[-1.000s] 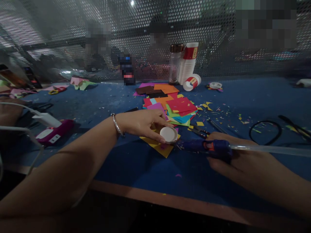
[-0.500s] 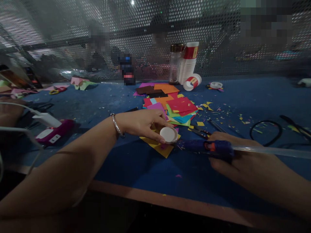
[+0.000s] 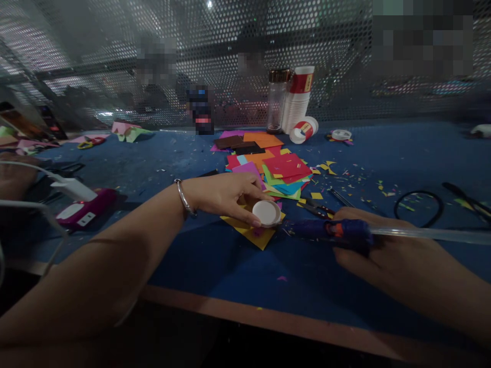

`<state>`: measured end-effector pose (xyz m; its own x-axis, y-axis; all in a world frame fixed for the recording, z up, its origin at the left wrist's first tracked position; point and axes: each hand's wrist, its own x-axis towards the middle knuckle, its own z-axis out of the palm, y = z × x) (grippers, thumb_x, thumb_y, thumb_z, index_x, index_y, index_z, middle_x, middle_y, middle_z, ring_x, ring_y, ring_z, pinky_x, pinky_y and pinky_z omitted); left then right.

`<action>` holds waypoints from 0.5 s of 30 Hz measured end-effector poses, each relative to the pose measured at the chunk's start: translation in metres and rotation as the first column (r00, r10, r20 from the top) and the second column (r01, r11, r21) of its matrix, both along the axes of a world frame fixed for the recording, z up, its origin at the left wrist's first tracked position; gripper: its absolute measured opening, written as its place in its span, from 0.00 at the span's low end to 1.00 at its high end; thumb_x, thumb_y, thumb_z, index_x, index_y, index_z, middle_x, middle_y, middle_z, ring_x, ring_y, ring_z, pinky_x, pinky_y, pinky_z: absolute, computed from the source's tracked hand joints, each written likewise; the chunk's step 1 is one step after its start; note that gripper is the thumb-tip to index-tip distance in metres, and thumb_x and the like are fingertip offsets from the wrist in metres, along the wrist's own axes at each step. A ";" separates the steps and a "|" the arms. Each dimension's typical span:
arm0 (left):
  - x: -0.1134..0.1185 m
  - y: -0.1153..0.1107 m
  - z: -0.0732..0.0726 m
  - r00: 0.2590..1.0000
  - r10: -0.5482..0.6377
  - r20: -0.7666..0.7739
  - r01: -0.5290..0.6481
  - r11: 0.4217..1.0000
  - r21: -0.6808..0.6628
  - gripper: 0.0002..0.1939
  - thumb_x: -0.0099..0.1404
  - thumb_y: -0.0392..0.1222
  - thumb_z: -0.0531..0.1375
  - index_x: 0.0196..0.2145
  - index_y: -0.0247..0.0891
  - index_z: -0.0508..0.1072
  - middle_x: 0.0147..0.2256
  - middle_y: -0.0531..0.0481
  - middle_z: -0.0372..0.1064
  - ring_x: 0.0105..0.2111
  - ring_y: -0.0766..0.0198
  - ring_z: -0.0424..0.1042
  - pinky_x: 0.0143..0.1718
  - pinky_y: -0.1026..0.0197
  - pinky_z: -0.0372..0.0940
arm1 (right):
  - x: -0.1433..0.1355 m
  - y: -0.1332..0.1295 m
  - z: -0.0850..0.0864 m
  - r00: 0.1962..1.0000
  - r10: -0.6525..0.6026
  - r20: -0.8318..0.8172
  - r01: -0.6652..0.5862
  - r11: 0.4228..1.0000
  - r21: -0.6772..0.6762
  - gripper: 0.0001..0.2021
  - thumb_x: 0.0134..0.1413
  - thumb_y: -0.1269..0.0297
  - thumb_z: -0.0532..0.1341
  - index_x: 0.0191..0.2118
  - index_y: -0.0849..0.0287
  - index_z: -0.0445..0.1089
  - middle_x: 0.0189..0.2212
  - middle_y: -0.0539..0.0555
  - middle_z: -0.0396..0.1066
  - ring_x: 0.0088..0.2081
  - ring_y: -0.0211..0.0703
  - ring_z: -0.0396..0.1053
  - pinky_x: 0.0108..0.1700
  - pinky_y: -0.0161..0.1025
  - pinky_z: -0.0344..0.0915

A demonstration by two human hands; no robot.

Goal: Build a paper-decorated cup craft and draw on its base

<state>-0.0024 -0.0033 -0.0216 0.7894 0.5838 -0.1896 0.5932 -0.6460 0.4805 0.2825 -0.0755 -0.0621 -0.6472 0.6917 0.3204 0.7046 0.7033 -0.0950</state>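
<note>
A paper cup [image 3: 266, 213] shows its round white bottom to me, and my left hand [image 3: 233, 197] grips it between thumb and fingers. Beneath it lies a yellow paper sheet [image 3: 247, 232] with a small purple scrap on it. My right hand [image 3: 387, 250] is closed around a dark blue hot glue gun [image 3: 333, 232], with a clear glue stick [image 3: 429, 234] sticking out of its back. The gun's nozzle points left, at the lower right edge of the cup; whether it touches cannot be made out. Scissors [image 3: 317, 208] lie just behind the gun.
Coloured paper sheets [image 3: 287, 166] are piled behind my hands, with scraps to the right. Farther back stand stacked paper cups [image 3: 297, 105] and a clear bottle [image 3: 279, 102]. At left are a purple power strip [image 3: 90, 209] and another person's hand [image 3: 15, 174]. A black cable [image 3: 418, 193] loops at right.
The glue gun and my right hand have shifted very slightly to the right. My left hand and the cup have stayed in place.
</note>
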 end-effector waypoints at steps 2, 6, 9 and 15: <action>0.000 0.000 0.000 1.000 0.006 -0.012 -0.006 1.000 0.003 0.26 0.62 0.59 0.63 0.56 0.50 0.75 0.41 0.48 0.64 0.41 0.56 0.62 0.45 0.57 0.56 | 0.001 0.000 -0.001 1.000 0.005 0.007 -0.005 1.000 0.011 0.10 0.59 0.68 0.49 0.30 0.53 0.64 0.31 0.58 0.73 0.28 0.49 0.73 0.29 0.45 0.69; 0.000 0.000 0.001 1.000 0.010 -0.020 -0.010 1.000 0.005 0.26 0.62 0.59 0.62 0.56 0.50 0.75 0.41 0.48 0.65 0.41 0.57 0.62 0.45 0.58 0.56 | 0.004 0.000 -0.001 1.000 -0.001 0.010 0.001 1.000 0.004 0.09 0.59 0.69 0.50 0.30 0.53 0.64 0.30 0.58 0.74 0.27 0.49 0.73 0.29 0.45 0.69; 0.000 0.000 0.000 1.000 -0.001 0.005 0.001 1.000 0.018 0.25 0.62 0.59 0.62 0.55 0.50 0.75 0.42 0.48 0.66 0.42 0.57 0.63 0.47 0.58 0.57 | 0.005 0.002 0.002 1.000 0.010 -0.002 -0.010 0.997 0.071 0.09 0.59 0.69 0.51 0.30 0.53 0.65 0.28 0.56 0.74 0.25 0.47 0.74 0.27 0.43 0.69; -0.001 0.000 -0.001 0.999 -0.034 -0.020 0.035 0.999 0.039 0.23 0.65 0.55 0.62 0.56 0.48 0.74 0.43 0.48 0.65 0.44 0.58 0.64 0.47 0.60 0.58 | 0.005 0.008 0.007 1.000 0.021 -0.001 -0.020 0.975 0.222 0.15 0.60 0.67 0.48 0.25 0.54 0.66 0.24 0.55 0.73 0.19 0.43 0.71 0.22 0.40 0.64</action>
<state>-0.0032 -0.0030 -0.0224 0.8056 0.5637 -0.1821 0.5790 -0.6843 0.4433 0.2876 -0.0671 -0.0547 -0.6592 0.5893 0.4671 0.6894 0.7216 0.0626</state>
